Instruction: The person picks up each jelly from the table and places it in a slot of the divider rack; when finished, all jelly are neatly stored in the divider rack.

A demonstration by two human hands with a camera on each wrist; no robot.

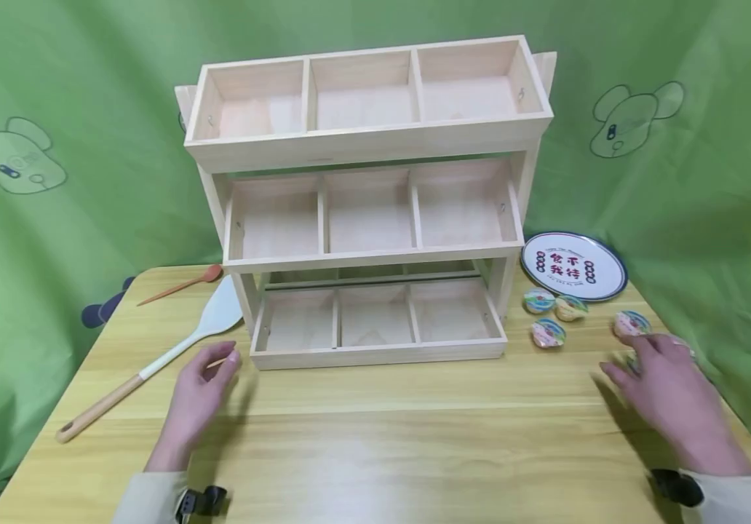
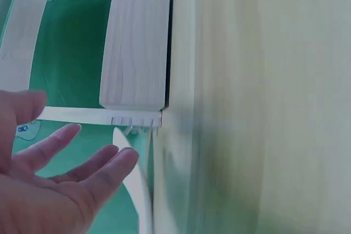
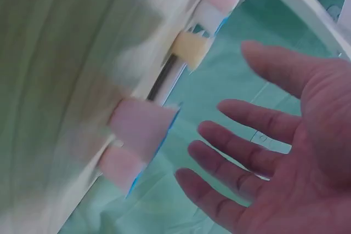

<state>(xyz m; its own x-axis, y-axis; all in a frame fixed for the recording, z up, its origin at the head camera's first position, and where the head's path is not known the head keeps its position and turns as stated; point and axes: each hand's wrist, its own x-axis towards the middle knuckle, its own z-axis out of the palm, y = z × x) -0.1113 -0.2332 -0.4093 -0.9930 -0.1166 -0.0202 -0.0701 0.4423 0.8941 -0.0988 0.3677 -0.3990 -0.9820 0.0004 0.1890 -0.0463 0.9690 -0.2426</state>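
My right hand (image 1: 670,393) hovers at the table's right side with fingers spread, holding nothing. Just beyond its fingertips is a small jelly cup (image 1: 632,324) with a printed lid; another cup is partly hidden under the hand. In the right wrist view, the open palm (image 3: 323,141) faces several jelly cups (image 3: 143,124), apart from them. My left hand (image 1: 199,397) hangs relaxed beside a spatula (image 1: 221,306) with a white head and wooden handle, its fingers loosely bent around nothing. The left wrist view has those fingers (image 2: 112,173) overlapping the white spatula head.
A three-tier wooden rack (image 1: 375,356) with divided trays stands at the back centre. Right of it are three more jelly cups (image 1: 549,333) and a white oval plate (image 1: 572,269) with red lettering. A small reddish wooden spoon (image 1: 212,274) lies back left. Green cloth (image 1: 709,240) hangs behind.
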